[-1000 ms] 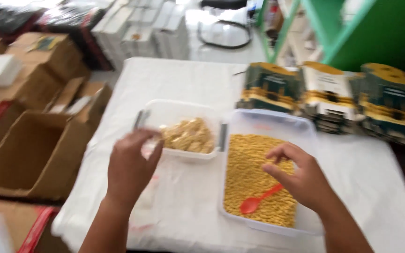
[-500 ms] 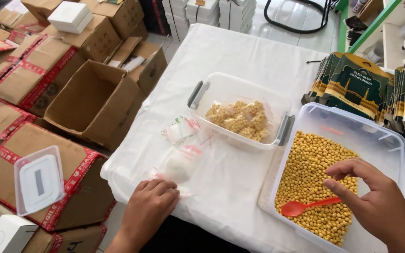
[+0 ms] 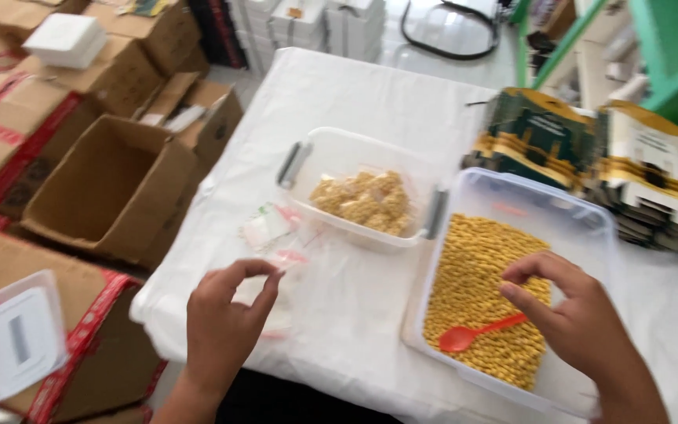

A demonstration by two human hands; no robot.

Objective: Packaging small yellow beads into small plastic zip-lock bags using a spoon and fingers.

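a few bags filled, most of the yellow stock not yet packed

taking the table as the landmark, and working from the biggest things down. the table wears a white cloth and carries everything in hand. off its left edge sit open cardboard boxes. along its far right edge stands a row of printed card pouches, flat and, as far as can be seen, unfilled.

on the table's right half lies the big tub, loaded with loose yellow pellets nearly wall to wall, so the bulk of the stock looks untouched. a red spoon rests on the pellets near the tub's front.

at the table's middle sits the small tub, holding only a low heap of filled clear bags that covers part of its floor. judged from that, packing is at an early stage.

near the table's front left lie empty clear bags, flat on the cloth.

the left hand pinches a clear bag between thumb and fingers just above the cloth. the right hand hovers over the big tub, fingers curled and parted above the spoon handle, gripping nothing that shows.
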